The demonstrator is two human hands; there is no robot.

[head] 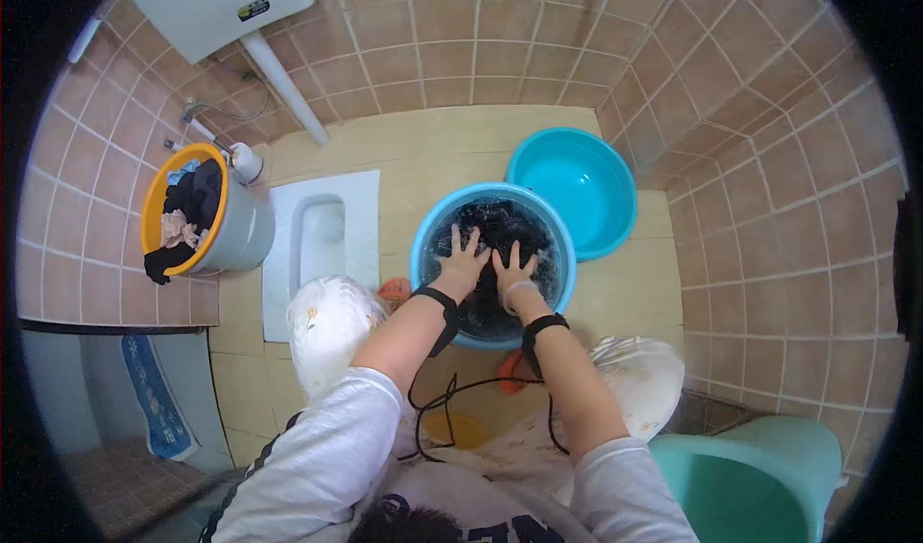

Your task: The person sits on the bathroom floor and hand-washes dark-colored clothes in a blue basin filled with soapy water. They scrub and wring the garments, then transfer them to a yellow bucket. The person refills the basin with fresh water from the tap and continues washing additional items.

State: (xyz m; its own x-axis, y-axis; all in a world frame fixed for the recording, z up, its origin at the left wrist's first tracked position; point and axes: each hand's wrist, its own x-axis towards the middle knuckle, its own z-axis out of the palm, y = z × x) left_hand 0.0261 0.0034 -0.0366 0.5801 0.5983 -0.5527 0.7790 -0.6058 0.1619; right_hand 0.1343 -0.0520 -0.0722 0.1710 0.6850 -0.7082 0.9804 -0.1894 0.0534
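Observation:
A light blue plastic basin (419,294) stands on the floor before me, between my feet. Dark wet clothing (497,218) lies in the water inside it, with some froth about the edges. Fingers spread, my left hand (461,263) rests on the left part of the dark cloth. Beside it my right hand (513,277) also has its fingers apart and touches the cloth. The thumbs nearly meet. Black bands circle both wrists, and a clear bracelet is on the right one. How deep the cloth reaches is hidden by the dark water.
A brighter blue basin (577,189) touches the first one at the back right. Left are a squat toilet pan (321,247) and a bucket with an orange rim (149,215) holding clothes. A green tub (728,485) stands at lower right. A black cable (433,404) hangs below my wrists.

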